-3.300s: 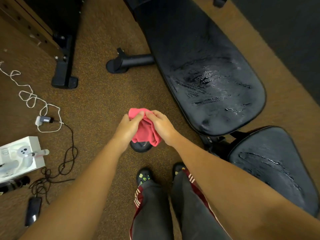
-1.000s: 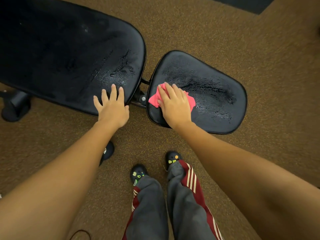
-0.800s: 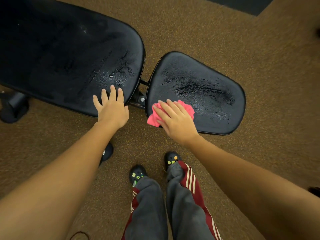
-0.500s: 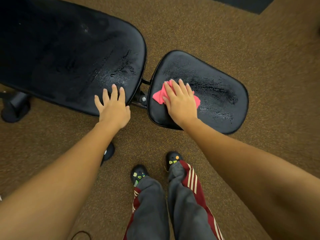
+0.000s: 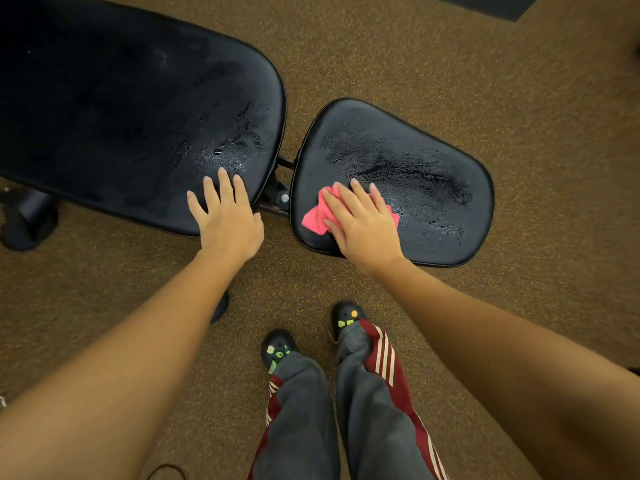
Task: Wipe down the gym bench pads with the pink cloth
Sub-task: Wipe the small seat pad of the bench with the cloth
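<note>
Fingers of the right hand (image 5: 363,226) lie straight and flat on the pink cloth (image 5: 317,218), pressing it to the near left part of the small seat pad (image 5: 433,188), whose black vinyl shows wet streaks and droplets beyond the fingertips. Bunched cloth sticks out on both sides of the hand. The left hand (image 5: 227,216) rests flat, fingers spread, on the near corner of the long back pad (image 5: 138,109), holding nothing; damp patches glisten just past its fingertips. A metal bracket (image 5: 278,199) joins the two pads between the hands. Below, on brown carpet (image 5: 450,64), stand two black clogs (image 5: 277,349) under grey trousers with red, white-striped sides
</note>
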